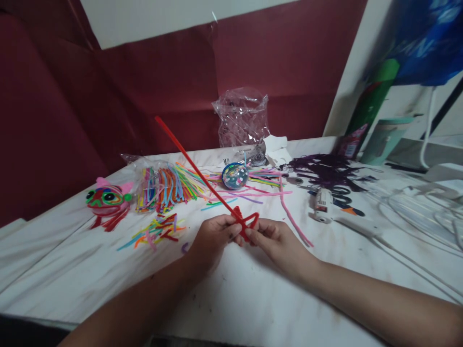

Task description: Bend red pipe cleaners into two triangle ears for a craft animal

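Observation:
Between my two hands is a red pipe cleaner (195, 167), bent into small loops at its lower end. Its long straight end sticks up toward the upper left. My left hand (219, 236) pinches the bent part from the left, with thumb and fingers closed on it. From the right, my right hand (275, 236) grips the looped portion between thumb and fingers. Both hands are held over the white marbled table (231, 308). Fingers partly cover the loops, so their exact shape is unclear. Beyond the hands lies a pink pipe cleaner (287, 212).
A glue gun (323, 205) with its cord and dark-handled scissors (342, 195) lie at right. Bundled pipe cleaners (170, 188), cut pieces (159, 231) and a colourful animal figure (108, 200) are at left. Behind stand a clear ball (235, 175), a plastic bag (242, 118) and purple strands (325, 168).

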{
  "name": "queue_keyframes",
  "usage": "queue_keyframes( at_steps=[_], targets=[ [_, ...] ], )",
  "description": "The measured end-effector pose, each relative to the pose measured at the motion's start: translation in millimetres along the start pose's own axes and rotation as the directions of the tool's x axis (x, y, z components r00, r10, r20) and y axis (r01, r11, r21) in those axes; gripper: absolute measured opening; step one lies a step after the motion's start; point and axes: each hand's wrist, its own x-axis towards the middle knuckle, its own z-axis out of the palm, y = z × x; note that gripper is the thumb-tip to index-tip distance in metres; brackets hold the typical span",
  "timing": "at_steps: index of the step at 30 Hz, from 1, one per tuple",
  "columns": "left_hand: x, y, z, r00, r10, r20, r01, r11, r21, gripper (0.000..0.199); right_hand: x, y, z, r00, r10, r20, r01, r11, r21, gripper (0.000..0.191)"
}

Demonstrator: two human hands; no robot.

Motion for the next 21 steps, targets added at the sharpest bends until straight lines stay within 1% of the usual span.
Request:
queue_keyframes(
  at_steps=[5, 10, 12, 14, 16, 17, 19, 21],
  targets=[
    [1.1, -3.5, -2.1, 0.998, 0.041, -0.042, -0.037, 0.995, 0.094, 0.011, -0.2, 1.3, 2.5, 0.999, 0.013, -0.033, -0.015, 0.999, -0.038, 0.022],
    [0.7, -2.2, -4.0, 0.995, 0.075, -0.065, -0.057, 0.967, 0.249, 0.011, -1.3, 0.7, 3.6, 1.0, 0.019, -0.007, -0.019, 0.999, -0.044, 0.022],
    [-0.4, 0.4, -3.6, 0.993, 0.092, -0.077, -0.063, 0.945, 0.322, 0.01, -0.4, -0.4, 1.9, 0.999, 0.02, -0.037, -0.022, 0.997, -0.072, 0.022],
    [-2.0, 2.8, -2.5, 0.991, 0.121, -0.063, -0.083, 0.9, 0.428, 0.011, 1.8, -1.4, -1.6, 0.992, 0.025, -0.123, -0.042, 0.99, -0.135, 0.021],
    [-3.8, 3.9, -0.9, 0.988, 0.153, -0.016, -0.118, 0.824, 0.554, 0.014, 4.6, -2.4, -5.8, 0.978, 0.013, -0.207, -0.058, 0.975, -0.213, 0.021],
    [-4.6, 3.8, 0.1, 0.987, 0.159, 0.011, -0.133, 0.783, 0.608, 0.015, 5.8, -3.0, -7.7, 0.974, 0.001, -0.226, -0.059, 0.966, -0.25, 0.02],
    [-5.9, 2.3, 2.2, 0.986, 0.163, 0.047, -0.149, 0.705, 0.693, 0.016, 7.4, -4.8, -10.2, 0.977, -0.02, -0.212, -0.049, 0.948, -0.313, 0.019],
    [-6.7, 0.0, 4.1, 0.983, 0.174, 0.059, -0.158, 0.639, 0.753, 0.016, 7.4, -6.9, -10.6, 0.983, -0.023, -0.181, -0.043, 0.934, -0.354, 0.016]
  ],
)
